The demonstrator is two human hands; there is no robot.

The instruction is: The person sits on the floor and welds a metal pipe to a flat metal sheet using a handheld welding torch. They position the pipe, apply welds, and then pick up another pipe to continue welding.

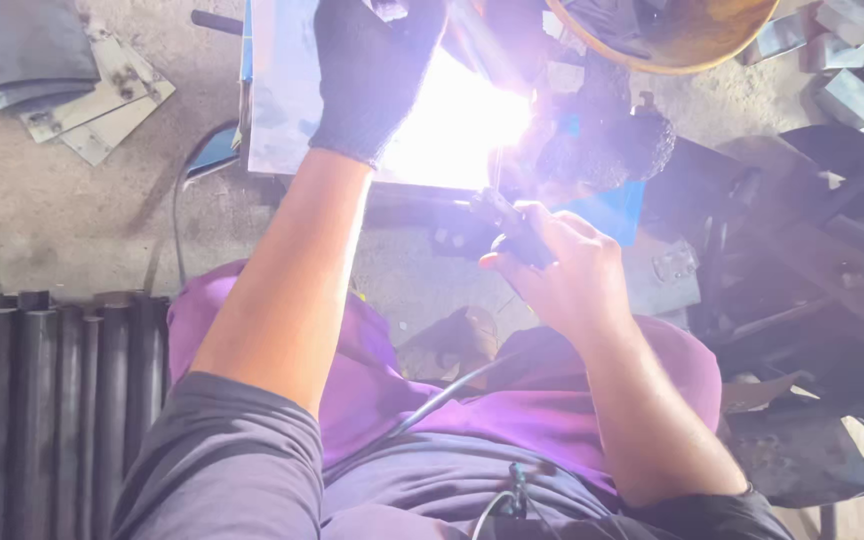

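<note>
My left hand (pixel 372 70), in a dark knitted glove, rests on a flat metal sheet (pixel 287 90) and holds it steady. My bare right hand (pixel 557 275) is closed around a dark welding electrode holder (pixel 507 230). Its tip points up toward a very bright white arc glare (pixel 452 125) at the sheet's lower right edge. The glare hides the exact spot where the tip meets the metal. A cable (pixel 442 400) runs from the holder down across my purple-clad lap.
Dark metal pipes (pixel 42 400) lie side by side at the lower left. Flat metal offcuts (pixel 92 90) sit on the concrete floor at upper left. A rusty round bowl (pixel 672 35) and grey blocks (pixel 852 60) are at top right; dark scrap metal (pixel 812 300) crowds the right.
</note>
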